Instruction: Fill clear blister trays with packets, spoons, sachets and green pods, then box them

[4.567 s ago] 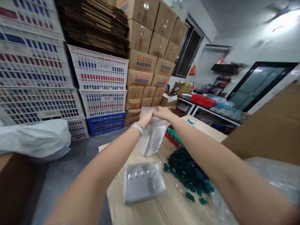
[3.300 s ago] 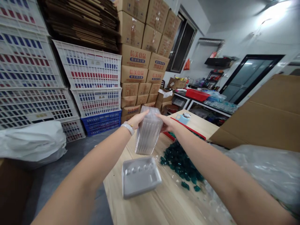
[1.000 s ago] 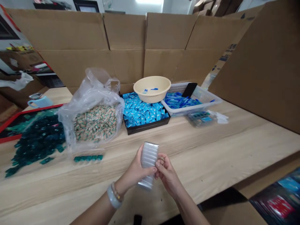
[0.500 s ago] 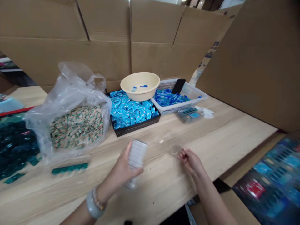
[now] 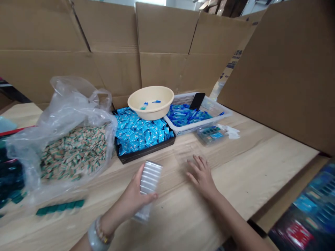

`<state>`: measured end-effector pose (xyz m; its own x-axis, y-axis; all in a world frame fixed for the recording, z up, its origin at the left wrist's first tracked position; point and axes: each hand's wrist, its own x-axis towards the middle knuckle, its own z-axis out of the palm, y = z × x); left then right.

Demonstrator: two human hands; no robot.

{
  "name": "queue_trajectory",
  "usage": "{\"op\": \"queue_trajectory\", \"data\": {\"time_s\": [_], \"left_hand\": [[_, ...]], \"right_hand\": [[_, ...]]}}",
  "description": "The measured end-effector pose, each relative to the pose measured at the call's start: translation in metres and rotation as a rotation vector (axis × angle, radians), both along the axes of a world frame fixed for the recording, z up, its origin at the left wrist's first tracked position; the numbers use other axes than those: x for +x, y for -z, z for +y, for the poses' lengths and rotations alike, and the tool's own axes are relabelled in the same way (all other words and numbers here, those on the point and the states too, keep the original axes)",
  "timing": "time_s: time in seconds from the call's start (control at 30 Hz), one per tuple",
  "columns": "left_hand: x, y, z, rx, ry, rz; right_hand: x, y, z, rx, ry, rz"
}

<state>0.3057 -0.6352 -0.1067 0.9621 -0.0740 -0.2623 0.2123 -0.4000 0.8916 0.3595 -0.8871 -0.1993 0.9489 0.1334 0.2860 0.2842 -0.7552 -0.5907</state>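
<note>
My left hand (image 5: 134,195) is wrapped round a stack of clear, ridged plastic pieces (image 5: 151,177), held tilted above the table; their exact kind is hard to make out. A bracelet and a pale bangle circle that wrist. To the right, my right hand (image 5: 201,174) is open with its fingers spread, low over the table. By its fingertips lies a thin see-through plastic piece (image 5: 184,153), faint against the wood. Whether the fingers touch it I cannot tell. Nothing shows in the right hand.
Beyond my hands stand a black tray (image 5: 146,153) of blue sachets, a cream basin (image 5: 151,113) and a white basket (image 5: 193,129) of blue items. A plastic bag (image 5: 70,92) of small packets, a green strip (image 5: 60,207) and a filled clear case (image 5: 210,136) lie around. Cardboard (image 5: 164,31) walls the back.
My right hand has let go of a clear plastic piece, and its fingers have spread. The left hand still holds the stack. The view has shifted slightly to the right.
</note>
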Motion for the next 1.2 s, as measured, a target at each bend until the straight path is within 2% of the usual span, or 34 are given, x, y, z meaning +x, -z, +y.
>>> {"op": "queue_trajectory", "data": {"time_s": [0.07, 0.17, 0.23, 0.3, 0.37, 0.43, 0.47, 0.57, 0.63, 0.67, 0.73, 0.8, 0.87, 0.93, 1.0, 1.07, 1.1, 1.13, 1.2], "left_hand": [[0.003, 0.005, -0.006, -0.06, 0.016, -0.013], [0.005, 0.008, -0.013, -0.176, 0.058, 0.009], [0.005, 0.006, -0.015, -0.235, 0.067, 0.041], [0.004, 0.003, -0.013, -0.287, 0.07, 0.062], [0.003, 0.0, -0.012, -0.336, 0.075, 0.065], [0.002, 0.0, -0.011, -0.362, 0.089, 0.054], [0.001, 0.001, -0.012, -0.361, 0.095, 0.043], [-0.002, 0.006, -0.017, -0.3, 0.093, -0.057], [-0.004, 0.008, -0.02, -0.213, 0.071, -0.157], [-0.004, 0.008, -0.021, -0.173, 0.064, -0.182], [-0.004, 0.006, -0.02, -0.112, 0.05, -0.154], [-0.003, 0.005, -0.018, -0.077, 0.032, -0.072], [-0.001, 0.005, -0.017, -0.045, 0.026, -0.023], [0.0, 0.006, -0.019, -0.026, 0.043, -0.015], [-0.001, 0.007, -0.024, -0.013, 0.042, -0.019], [-0.002, 0.008, -0.029, 0.003, 0.017, -0.021], [-0.003, 0.008, -0.032, 0.008, 0.008, -0.017], [-0.004, 0.009, -0.036, 0.005, 0.01, -0.008], [-0.005, 0.01, -0.042, -0.04, 0.053, 0.02]], "right_hand": [[-0.017, -0.013, 0.031, 0.425, -0.006, 0.158], [-0.037, -0.025, 0.084, 1.079, -0.159, 0.62], [-0.041, -0.026, 0.103, 1.351, -0.204, 0.793], [-0.041, -0.025, 0.106, 1.472, -0.225, 0.866], [-0.039, -0.025, 0.101, 1.496, -0.251, 0.902], [-0.035, -0.032, 0.097, 1.444, -0.254, 0.9], [-0.034, -0.037, 0.096, 1.366, -0.246, 0.89], [-0.035, -0.057, 0.092, 1.003, -0.205, 0.848], [-0.044, -0.064, 0.08, 0.88, -0.151, 0.822], [-0.052, -0.064, 0.069, 0.909, -0.097, 0.804], [-0.071, -0.054, 0.037, 1.091, 0.092, 0.742], [-0.089, -0.037, -0.003, 1.304, 0.351, 0.653], [-0.096, -0.022, -0.043, 1.423, 0.504, 0.586], [-0.091, -0.014, -0.074, 1.415, 0.542, 0.64], [-0.083, -0.016, -0.088, 1.252, 0.61, 0.716], [-0.077, -0.026, -0.079, 1.049, 0.695, 0.655], [-0.075, -0.032, -0.065, 0.999, 0.679, 0.588], [-0.074, -0.038, -0.046, 0.99, 0.62, 0.513], [-0.071, -0.044, 0.002, 1.16, 0.284, 0.539]]}}
